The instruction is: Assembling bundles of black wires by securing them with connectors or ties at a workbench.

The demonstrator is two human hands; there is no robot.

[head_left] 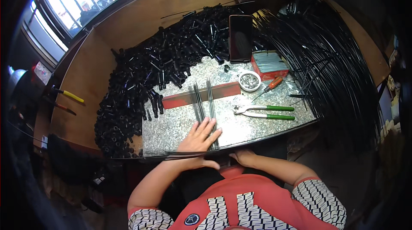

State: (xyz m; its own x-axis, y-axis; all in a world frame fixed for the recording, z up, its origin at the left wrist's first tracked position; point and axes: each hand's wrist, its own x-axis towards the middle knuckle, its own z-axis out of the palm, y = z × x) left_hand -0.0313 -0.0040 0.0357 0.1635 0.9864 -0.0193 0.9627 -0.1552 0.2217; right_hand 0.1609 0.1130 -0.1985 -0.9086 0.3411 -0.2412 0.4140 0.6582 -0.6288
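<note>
My left hand [198, 137] lies flat with fingers spread at the near edge of a speckled stone slab [167, 131]. Beneath and beside its fingers are several thin dark rods [210, 97], which run away from me across a worn red bar [178, 98]. A few more dark strips [184, 155] show at my left wrist; whether they lie on it or under it I cannot tell. My right hand [244, 158] is low at the slab's near edge, close to my body. Its fingers are mostly hidden there.
Green-handled pincers [264, 112], an orange-handled screwdriver [272, 85], a white cup of small metal bits [249, 81] and a red box of thin rods [269, 63] sit to the right. Behind stand a phone [240, 39], heaped black tubular parts [141, 71] and long black rods [330, 58].
</note>
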